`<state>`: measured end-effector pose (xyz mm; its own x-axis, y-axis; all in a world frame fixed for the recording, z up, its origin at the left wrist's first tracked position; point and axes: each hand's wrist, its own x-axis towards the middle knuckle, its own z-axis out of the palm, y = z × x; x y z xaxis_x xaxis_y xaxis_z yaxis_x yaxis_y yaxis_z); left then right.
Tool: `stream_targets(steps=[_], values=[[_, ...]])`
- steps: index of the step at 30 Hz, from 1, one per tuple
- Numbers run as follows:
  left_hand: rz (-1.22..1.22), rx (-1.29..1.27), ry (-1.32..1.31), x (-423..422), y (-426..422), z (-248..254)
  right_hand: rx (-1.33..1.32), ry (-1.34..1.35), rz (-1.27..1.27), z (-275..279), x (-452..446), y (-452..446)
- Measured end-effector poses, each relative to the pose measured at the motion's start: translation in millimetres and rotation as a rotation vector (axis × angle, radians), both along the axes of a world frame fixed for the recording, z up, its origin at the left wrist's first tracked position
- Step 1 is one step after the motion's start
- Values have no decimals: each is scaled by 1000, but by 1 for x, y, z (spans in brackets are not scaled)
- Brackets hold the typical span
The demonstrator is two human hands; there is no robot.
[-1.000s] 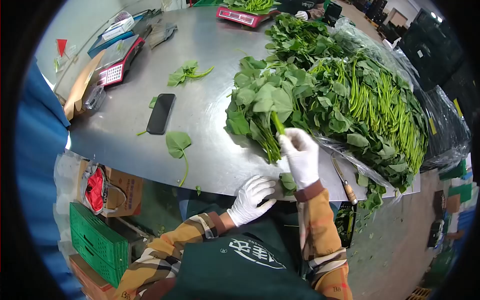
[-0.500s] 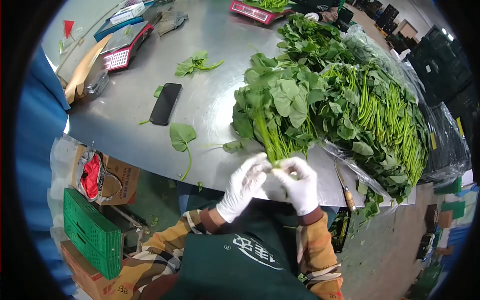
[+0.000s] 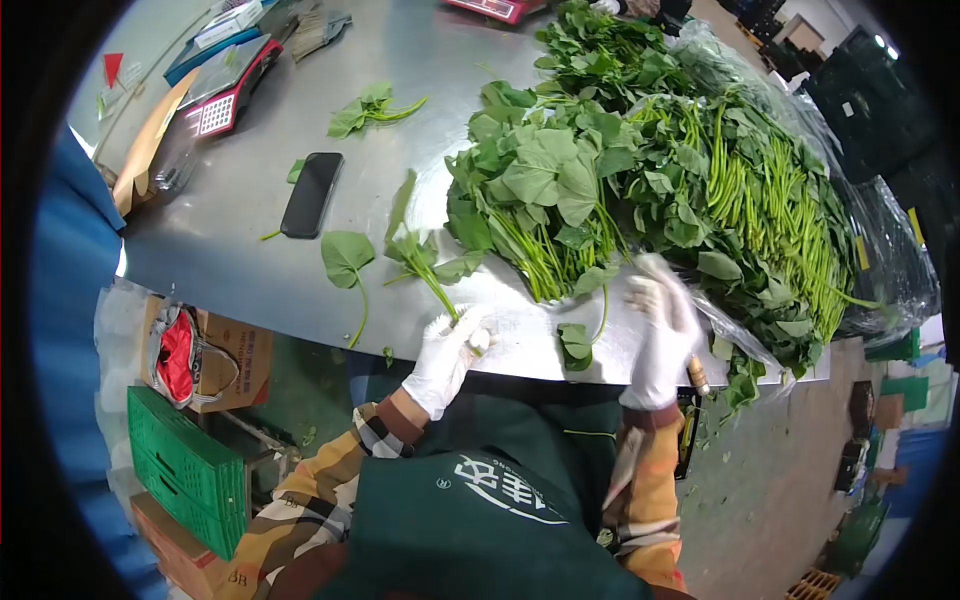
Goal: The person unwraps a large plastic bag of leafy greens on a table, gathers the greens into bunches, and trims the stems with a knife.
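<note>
While the left hand grips leafy stems, the blurred right hand, grip unclear, partly hides a wooden-handled tool.

Observing remotely, I classify the premises as a commercial produce workroom, warehouse-like in character. Grounds: a broad metal table extends beyond the left hand and right hand, both white-gloved. Ahead and right of the right hand, I note leafy greens heaped in bulk, with clear plastic sheeting alongside. Far ahead and left of the left hand sits a red scale with a keypad. Left of and below that hand are green plastic crates and a cardboard box. Right of the right hand lies littered hard floor.
</note>
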<state>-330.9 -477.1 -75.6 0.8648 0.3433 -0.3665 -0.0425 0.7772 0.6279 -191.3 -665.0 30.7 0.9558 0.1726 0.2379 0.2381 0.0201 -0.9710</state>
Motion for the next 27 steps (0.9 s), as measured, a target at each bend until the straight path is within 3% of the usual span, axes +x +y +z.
stream_targets(steps=[1, 3, 5, 8, 11, 15, 20, 23, 27], values=[[-24, -40, -33, 1, 1, -1, -34, 118, 30, -22, 14, 3], [-66, -120, -98, 1, 7, -7, -55, 22, -31, -70, 50, 6], [-79, -117, -130, 1, 7, -8, -253, -171, -108, -90, 77, 15], [-67, -68, -129, 1, 5, -5, -764, -559, -238, -92, 94, 31], [-78, -38, -128, 1, 6, -7, -864, -280, -69, -77, 101, 35], [-78, -25, -114, 1, 6, -4, -497, -333, -32, -56, 88, 25], [-72, -93, -138, 2, 5, -4, 98, 213, 191, -33, 61, 6], [-83, -104, -115, 3, 4, 3, 244, 369, 215, -26, 41, 3], [-143, -82, -49, 15, -16, 56, 220, 562, 387, -38, 6, 4]])
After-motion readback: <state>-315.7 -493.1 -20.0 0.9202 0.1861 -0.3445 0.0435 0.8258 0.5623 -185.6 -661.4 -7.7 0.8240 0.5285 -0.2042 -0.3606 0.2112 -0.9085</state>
